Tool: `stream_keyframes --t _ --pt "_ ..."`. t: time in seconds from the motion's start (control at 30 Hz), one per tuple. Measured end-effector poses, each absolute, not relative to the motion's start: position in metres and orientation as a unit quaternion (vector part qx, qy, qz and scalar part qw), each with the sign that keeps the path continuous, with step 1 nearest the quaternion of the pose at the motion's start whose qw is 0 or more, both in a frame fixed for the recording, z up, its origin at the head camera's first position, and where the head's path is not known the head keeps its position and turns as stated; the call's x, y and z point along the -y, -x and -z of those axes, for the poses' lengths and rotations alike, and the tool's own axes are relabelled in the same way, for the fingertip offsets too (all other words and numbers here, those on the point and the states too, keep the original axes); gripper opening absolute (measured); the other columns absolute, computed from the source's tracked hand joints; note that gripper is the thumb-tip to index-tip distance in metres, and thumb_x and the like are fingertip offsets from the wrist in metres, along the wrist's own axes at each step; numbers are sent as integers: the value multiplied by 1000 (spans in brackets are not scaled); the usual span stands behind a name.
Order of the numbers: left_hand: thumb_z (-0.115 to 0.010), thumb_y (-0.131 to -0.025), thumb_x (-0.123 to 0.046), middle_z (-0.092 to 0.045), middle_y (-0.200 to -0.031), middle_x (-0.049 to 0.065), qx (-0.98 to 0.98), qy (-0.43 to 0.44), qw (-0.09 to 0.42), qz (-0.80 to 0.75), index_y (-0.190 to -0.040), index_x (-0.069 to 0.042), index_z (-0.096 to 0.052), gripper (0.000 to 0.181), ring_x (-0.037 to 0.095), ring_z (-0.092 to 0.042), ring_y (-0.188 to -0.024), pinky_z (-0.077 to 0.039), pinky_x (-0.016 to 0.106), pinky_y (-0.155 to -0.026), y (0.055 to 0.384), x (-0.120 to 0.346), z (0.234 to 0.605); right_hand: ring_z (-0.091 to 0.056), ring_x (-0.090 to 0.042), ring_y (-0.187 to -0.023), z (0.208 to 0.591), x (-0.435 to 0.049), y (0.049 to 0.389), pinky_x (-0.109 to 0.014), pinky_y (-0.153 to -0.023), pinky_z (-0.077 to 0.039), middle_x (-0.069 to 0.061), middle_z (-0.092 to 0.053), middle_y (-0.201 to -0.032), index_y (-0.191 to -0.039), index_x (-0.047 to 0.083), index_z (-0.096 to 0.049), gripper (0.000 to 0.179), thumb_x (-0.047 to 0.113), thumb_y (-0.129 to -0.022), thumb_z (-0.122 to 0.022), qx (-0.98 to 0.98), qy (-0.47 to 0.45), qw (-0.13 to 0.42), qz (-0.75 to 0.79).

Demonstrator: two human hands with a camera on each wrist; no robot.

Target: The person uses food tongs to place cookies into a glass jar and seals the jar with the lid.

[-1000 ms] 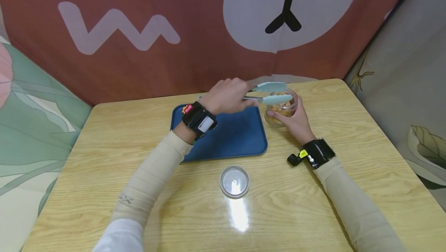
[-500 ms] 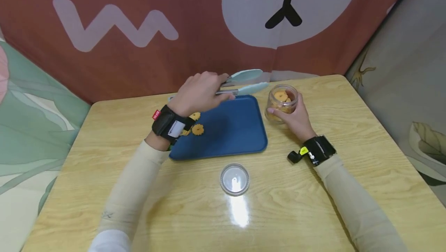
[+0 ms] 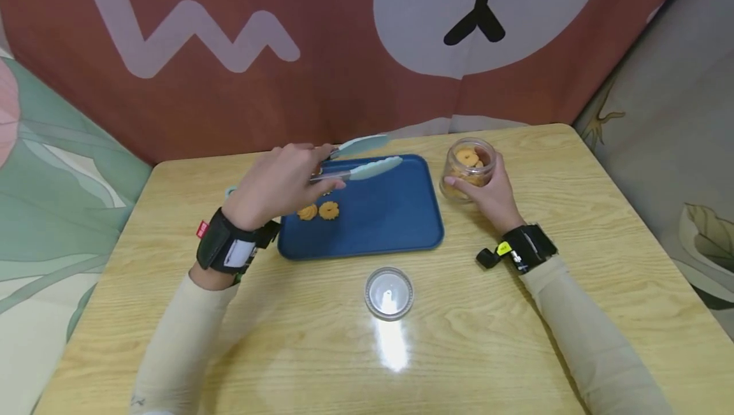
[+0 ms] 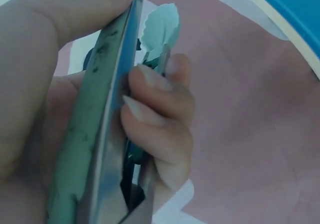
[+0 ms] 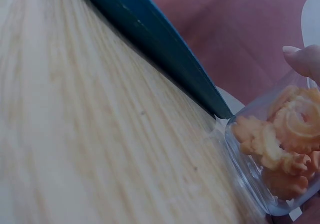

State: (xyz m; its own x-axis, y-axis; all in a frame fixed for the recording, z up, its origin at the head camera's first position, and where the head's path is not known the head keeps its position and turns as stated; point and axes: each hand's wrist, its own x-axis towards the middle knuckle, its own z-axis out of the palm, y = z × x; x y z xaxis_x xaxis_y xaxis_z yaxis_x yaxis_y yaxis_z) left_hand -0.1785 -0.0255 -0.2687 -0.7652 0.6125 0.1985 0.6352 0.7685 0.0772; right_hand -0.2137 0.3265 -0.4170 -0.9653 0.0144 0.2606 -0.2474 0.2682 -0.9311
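Note:
In the head view my left hand (image 3: 278, 185) holds a pair of tongs (image 3: 375, 167) with mint-green tips over the back left of a blue tray (image 3: 381, 220). The tips are spread, with nothing between them. Up close in the left wrist view, fingers and thumb wrap the tongs' green-and-metal handles (image 4: 90, 129). Butter cookies (image 3: 329, 210) lie at the tray's left side, some partly hidden under that hand. My right hand (image 3: 494, 197) grips a clear jar (image 3: 450, 179), uncovered and upright on the table right of the tray. Ring-shaped cookies (image 5: 295, 119) fill much of it.
A round clear lid (image 3: 389, 294) lies on the wooden table (image 3: 470, 338) in front of the tray. Behind the table's back edge hangs a reddish-brown cloth (image 3: 332, 96) with a cartoon face. Patterned cloths hang at both sides.
My left hand has carried the tongs leftward from over the jar's mouth to above the tray's left part, uncovering cookies there. The right hand stays on the jar.

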Motion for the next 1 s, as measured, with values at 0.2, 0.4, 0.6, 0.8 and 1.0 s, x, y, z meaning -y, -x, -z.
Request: stream_keyframes --t 0.2,0.4,0.6,0.8,1.0 --pt "-65 -85 -48 -38 -52 -1 948 308 55 55 -123 -8 -58 56 13 -36 -42 -24 29 -40 159 42 277 -32 -19 -128 416 -326 212 -46 -106 -25 -15 -30 -145 -143 7 -25 85 19 -77 -78 786 -73 105 -604" --pt "-61 -85 -53 -34 -49 -3 956 286 36 64 -127 -7 -57 62 13 -31 -40 -21 30 -41 155 63 290 -32 -19 -127 415 -326 213 -46 -106 -25 -15 -30 -145 -142 7 -25 86 20 -77 -79 788 -69 105 -602" --pt "-63 -83 -55 -46 -56 -1 963 257 22 83 -121 -6 -61 62 12 -41 -44 -27 29 -39 153 80 305 -34 -20 -126 417 -325 213 -47 -104 -26 -13 -32 -143 -142 7 -26 86 21 -76 -79 794 -61 107 -595" --pt "-67 -82 -49 -55 -64 -1 969 234 -1 85 -120 -5 -61 58 11 -46 -47 -34 30 -40 150 93 318 -34 -20 -126 418 -325 213 -47 -104 -26 -13 -32 -144 -142 7 -26 86 21 -76 -79 794 -60 106 -596" --pt "-70 -82 -44 -55 -62 0 969 229 -7 91 -121 -4 -61 57 12 -45 -46 -33 30 -40 151 99 328 -33 -21 -126 417 -325 213 -47 -104 -26 -13 -31 -144 -142 7 -25 86 22 -77 -79 794 -62 106 -595"
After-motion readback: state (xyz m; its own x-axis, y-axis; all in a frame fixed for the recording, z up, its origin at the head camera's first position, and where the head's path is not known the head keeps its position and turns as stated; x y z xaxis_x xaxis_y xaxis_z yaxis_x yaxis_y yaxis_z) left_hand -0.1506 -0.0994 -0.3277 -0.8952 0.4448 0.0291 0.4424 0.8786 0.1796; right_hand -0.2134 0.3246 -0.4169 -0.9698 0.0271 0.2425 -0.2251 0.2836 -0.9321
